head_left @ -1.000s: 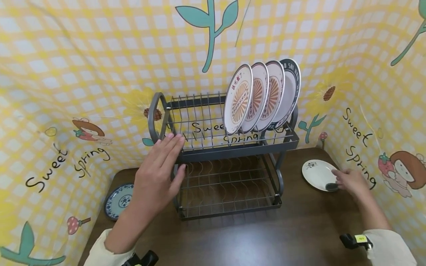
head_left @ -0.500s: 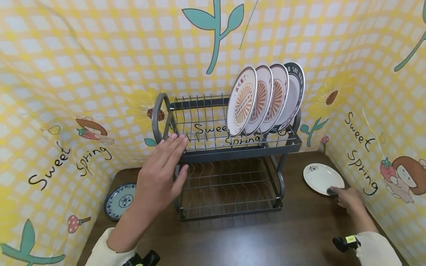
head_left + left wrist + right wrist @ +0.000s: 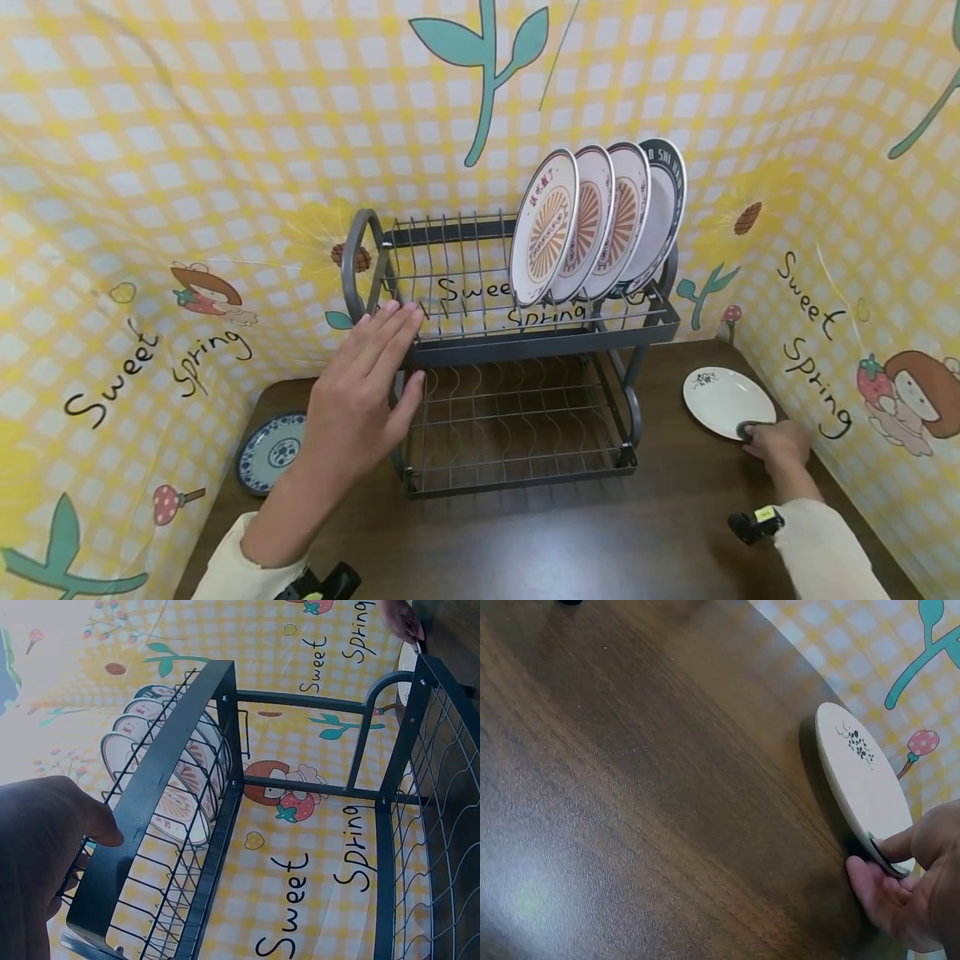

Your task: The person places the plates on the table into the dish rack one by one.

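Observation:
My left hand (image 3: pixel 360 387) holds the upper front rail of a dark two-tier dish rack (image 3: pixel 540 341) at its left end. In the left wrist view its thumb lies on the front of the rail and its fingers reach behind. At the right, my right hand (image 3: pixel 782 442) pinches the near rim of a white oval plate (image 3: pixel 720 398) bearing a small dark floral print. The right wrist view shows the thumb over the plate (image 3: pixel 862 780) and the fingers below its rim; a dark patch shows at the thumb.
Several patterned plates (image 3: pixel 542 237) stand upright at the right of the upper tier. A blue-and-white plate (image 3: pixel 262 454) lies on the brown table (image 3: pixel 555 542) at the left, partly hidden by my left arm. Yellow checked cloth (image 3: pixel 225 150) encloses the back and sides.
My right hand has shifted toward the near edge of the white plate and closed on its rim. My left hand stays on the rack. The head view has shifted slightly.

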The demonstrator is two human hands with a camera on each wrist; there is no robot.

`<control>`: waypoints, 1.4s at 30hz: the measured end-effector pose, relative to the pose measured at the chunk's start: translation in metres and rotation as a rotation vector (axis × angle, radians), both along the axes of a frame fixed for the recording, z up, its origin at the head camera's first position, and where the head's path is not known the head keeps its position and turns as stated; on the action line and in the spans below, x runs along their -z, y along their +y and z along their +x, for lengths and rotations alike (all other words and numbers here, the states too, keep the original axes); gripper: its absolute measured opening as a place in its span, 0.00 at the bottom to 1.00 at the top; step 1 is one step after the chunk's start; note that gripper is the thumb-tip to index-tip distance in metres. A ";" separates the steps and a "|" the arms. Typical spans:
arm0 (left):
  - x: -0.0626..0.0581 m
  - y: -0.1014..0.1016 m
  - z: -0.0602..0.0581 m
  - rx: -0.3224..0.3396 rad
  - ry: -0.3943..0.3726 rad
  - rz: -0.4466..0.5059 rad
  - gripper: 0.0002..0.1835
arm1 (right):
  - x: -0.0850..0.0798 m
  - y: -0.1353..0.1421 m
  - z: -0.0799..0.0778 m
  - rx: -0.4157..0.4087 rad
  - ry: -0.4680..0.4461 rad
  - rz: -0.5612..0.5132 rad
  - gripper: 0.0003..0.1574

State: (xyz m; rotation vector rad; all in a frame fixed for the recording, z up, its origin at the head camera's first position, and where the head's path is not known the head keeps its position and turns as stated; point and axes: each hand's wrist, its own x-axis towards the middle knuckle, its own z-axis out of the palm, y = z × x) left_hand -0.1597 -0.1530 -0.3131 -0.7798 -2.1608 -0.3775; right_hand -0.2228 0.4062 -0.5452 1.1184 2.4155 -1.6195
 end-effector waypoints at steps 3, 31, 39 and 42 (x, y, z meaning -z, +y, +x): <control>0.000 0.001 -0.001 0.005 -0.003 0.002 0.33 | 0.000 -0.002 0.000 0.053 0.012 -0.064 0.35; 0.001 0.001 -0.002 -0.001 0.017 0.018 0.33 | -0.019 -0.010 0.012 0.018 0.225 -0.218 0.09; 0.001 0.001 -0.002 0.002 0.016 0.023 0.33 | -0.060 -0.035 0.009 0.059 0.387 -0.295 0.15; 0.001 0.001 -0.002 0.001 0.015 0.021 0.33 | -0.077 -0.044 0.009 0.065 0.460 -0.318 0.15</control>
